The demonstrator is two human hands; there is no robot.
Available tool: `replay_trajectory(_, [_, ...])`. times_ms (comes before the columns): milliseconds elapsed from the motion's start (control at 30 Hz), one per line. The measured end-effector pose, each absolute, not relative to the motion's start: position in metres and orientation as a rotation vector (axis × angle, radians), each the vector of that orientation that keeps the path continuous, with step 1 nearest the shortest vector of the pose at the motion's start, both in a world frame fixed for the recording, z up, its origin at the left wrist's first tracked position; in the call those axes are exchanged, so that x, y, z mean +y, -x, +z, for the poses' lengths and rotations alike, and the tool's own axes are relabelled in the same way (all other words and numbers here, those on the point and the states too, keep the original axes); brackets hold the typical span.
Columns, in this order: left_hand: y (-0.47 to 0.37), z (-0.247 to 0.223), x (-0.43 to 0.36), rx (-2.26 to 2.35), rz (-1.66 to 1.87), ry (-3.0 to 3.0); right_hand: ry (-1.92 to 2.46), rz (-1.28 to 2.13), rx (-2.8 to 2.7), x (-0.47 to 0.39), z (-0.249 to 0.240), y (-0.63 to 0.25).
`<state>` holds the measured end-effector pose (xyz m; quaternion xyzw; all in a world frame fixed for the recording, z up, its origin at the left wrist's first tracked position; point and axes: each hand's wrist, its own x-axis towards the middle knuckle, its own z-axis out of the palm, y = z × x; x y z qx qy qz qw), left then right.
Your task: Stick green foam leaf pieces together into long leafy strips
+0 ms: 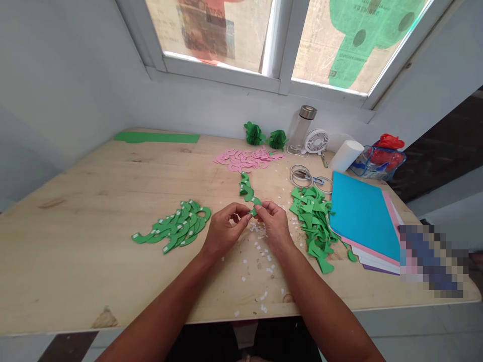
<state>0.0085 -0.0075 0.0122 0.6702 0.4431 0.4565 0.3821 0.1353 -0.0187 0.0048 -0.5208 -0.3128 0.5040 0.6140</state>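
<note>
A wavy green paper strip [247,191] with small white squares on it stretches away from my fingers over the middle of the table. My right hand [276,223] pinches its near end between thumb and forefinger. At that same end, the thumb and forefinger of my left hand [225,226] are closed on the tip, by a white square. To the left lies a pile of similar wavy green strips [179,226], also dotted with white squares. Tiny white scraps [260,246] are scattered between my forearms.
Green paper offcuts [311,216] lie to the right, with scissors [302,174] behind and coloured sheets [364,216] beside them. Pink paper pieces [245,158], green paper ornaments [253,134], a bottle [302,131], a fan [316,141] and a white roll [346,155] stand farther back.
</note>
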Motion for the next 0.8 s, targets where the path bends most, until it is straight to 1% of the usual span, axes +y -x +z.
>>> replay_trajectory(333, [-0.0032,0.0103,-0.0028,1.194,1.399,-1.992,1.214,1.205,-0.797,-0.0197,0.0056,-0.1338])
replay_trajectory(467, [-0.0008,0.01,-0.0001,1.177,1.459,-2.163,1.286,1.141,-0.989,-0.0197,0.0009,-0.1344])
replay_trajectory(567, [0.0006,0.0095,0.0015,1.142,1.404,-2.293,1.43,0.963,-1.251,-0.0224,-0.0001,-0.135])
replay_trajectory(667, [0.0004,0.0073,0.0019,1.108,1.247,-2.402,1.521,0.749,-1.449,-0.0255,0.0022,-0.1357])
replay_trajectory(733, [-0.0003,0.005,0.002,1.089,1.154,-2.438,1.535,0.698,-1.486,-0.026,0.0033,-0.1362])
replay_trajectory(800, [-0.0009,0.003,0.0022,1.083,1.107,-2.439,1.527,0.726,-1.455,-0.0249,0.0033,-0.1367])
